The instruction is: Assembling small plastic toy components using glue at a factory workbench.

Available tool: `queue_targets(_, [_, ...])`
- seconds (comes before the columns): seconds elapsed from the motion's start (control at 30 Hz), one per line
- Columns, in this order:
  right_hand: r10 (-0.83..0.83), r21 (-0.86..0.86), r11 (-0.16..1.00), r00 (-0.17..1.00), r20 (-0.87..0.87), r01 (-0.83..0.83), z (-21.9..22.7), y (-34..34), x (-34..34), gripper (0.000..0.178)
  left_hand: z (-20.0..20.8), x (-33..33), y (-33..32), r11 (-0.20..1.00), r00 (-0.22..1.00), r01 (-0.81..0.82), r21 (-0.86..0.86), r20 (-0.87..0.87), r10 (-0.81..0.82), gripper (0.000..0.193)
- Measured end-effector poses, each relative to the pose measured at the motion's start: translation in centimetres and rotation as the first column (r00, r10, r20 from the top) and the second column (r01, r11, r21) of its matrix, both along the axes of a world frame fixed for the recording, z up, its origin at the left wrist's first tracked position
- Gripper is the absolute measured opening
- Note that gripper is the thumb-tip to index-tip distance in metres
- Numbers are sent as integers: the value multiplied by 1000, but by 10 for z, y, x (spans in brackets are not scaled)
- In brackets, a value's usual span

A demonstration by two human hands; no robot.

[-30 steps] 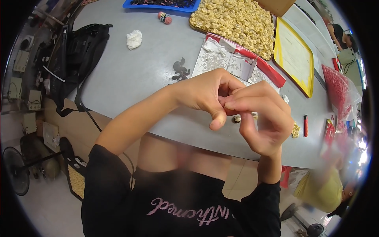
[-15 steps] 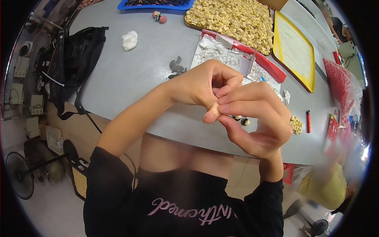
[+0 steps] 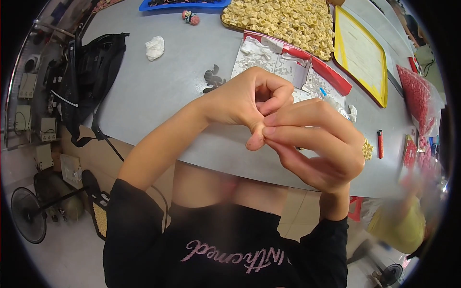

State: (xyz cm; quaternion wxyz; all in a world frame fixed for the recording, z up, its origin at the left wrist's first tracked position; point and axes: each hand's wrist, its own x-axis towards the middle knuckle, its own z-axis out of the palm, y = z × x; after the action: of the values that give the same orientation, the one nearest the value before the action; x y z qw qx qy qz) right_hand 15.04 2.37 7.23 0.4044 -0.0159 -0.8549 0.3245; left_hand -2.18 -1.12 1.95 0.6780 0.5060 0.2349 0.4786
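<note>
My left hand and my right hand meet over the near part of the grey table. The left fingers are curled, with the thumb pointing down. Against that left thumb and forefinger press the bent fingertips and thumb of my right hand. Whatever lies between the fingertips is hidden or too small to name. Beyond my left hand are several small dark curved pieces. Just past both hands sits a red and white open box with white tissue and pale scraps. Small yellowish pieces show beside my right hand.
At the back are a tray of yellowish pieces, a blue tray and a yellow-rimmed tray. A small pink figure, crumpled tissue, black bag and red marker lie about. A person is at right.
My right hand has shifted slightly right and covers the small dark-and-pale pieces seen below it before. The fingertips stay pressed together. The view has shifted a little.
</note>
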Motion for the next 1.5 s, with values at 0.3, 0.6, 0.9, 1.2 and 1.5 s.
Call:
queue_targets(0.3, [-53, 49, 997, 998, -25, 54, -1, 0, -3, 29, -5, 6, 2, 999, 999, -45, -21, 28, 45, 46])
queue_targets(0.6, [-41, -179, 983, 999, -22, 36, -7, 1, -4, 29, -13, 10, -1, 992, 999, 6, -130, 41, -1, 42])
queue_targets(0.9, [39, -76, 996, 999, -4, -39, -2, 0, -8, 28, -10, 7, -2, 972, 991, 73, -221, -95, -96, 39])
queue_targets(1.2, [63, -134, 990, 994, 89, -51, 1, 1, -5, 26, -32, 13, 4, 999, 994, 36, -27, -102, -38, 35])
queue_targets(1.5, [67, -148, 988, 990, 128, -48, 1, -1, -2, 27, -28, 13, 3, 987, 989, 138, -77, -39, -141, 31])
